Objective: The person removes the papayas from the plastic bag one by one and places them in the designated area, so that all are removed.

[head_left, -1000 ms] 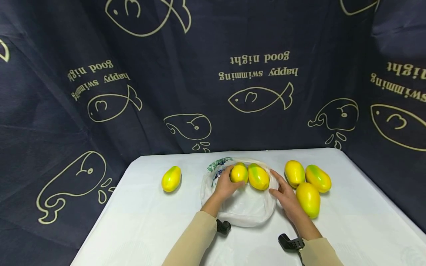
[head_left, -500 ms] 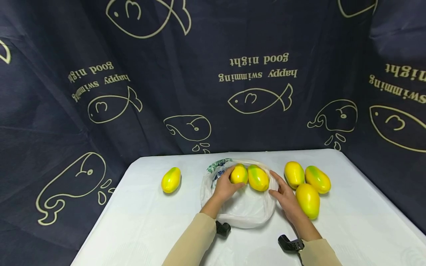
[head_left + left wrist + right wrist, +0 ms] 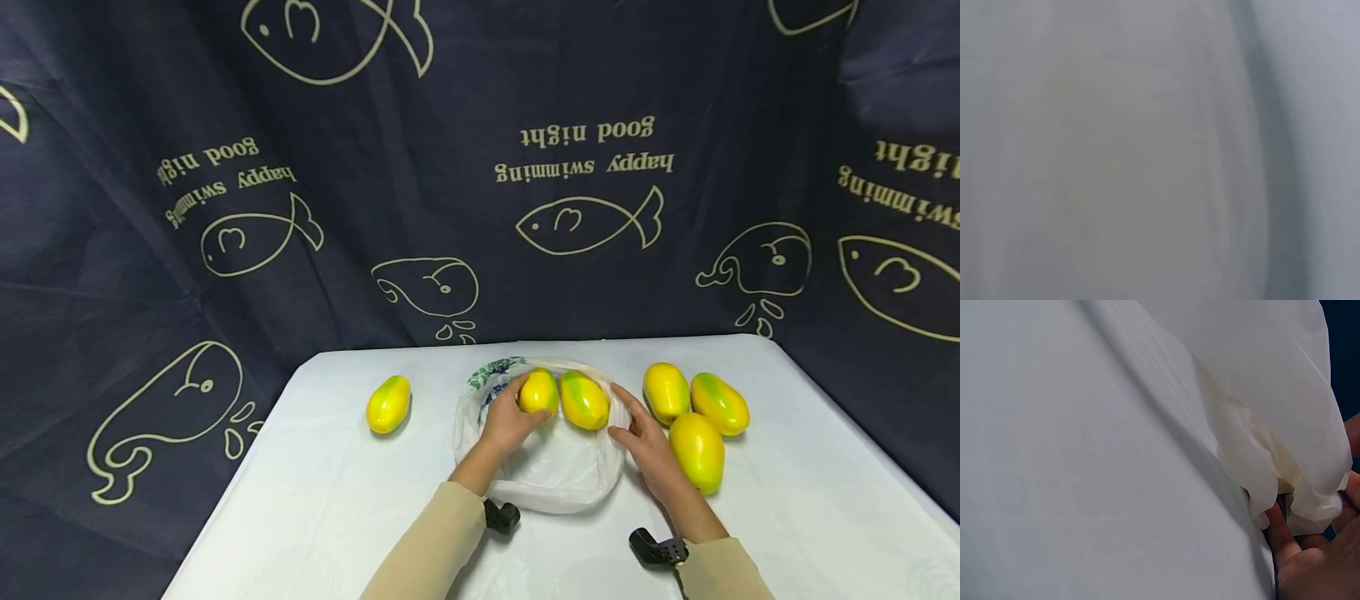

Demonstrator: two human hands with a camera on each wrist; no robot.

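In the head view a white plastic bag [image 3: 551, 497] with a green and blue print stands with its mouth spread wide. My left hand [image 3: 507, 425] reaches into it and grips a yellow mango [image 3: 539, 392] with a green patch, thumb on the near side. Beside it in the bag lies a second mango [image 3: 584, 402]. At the bag's right side my right hand [image 3: 649, 447] holds the rim; in the right wrist view the fingers [image 3: 1280, 531] are at the crumpled plastic [image 3: 1260, 444]. The left wrist view is blurred and filled by pale plastic [image 3: 1135, 150].
Three more mangoes, a back one [image 3: 665, 392], a right one [image 3: 720, 404] and a front one [image 3: 697, 452], lie close to the right forearm. A single mango [image 3: 388, 404] lies left of the bag. A dark printed cloth [image 3: 420, 167] hangs behind the white table [image 3: 315, 500].
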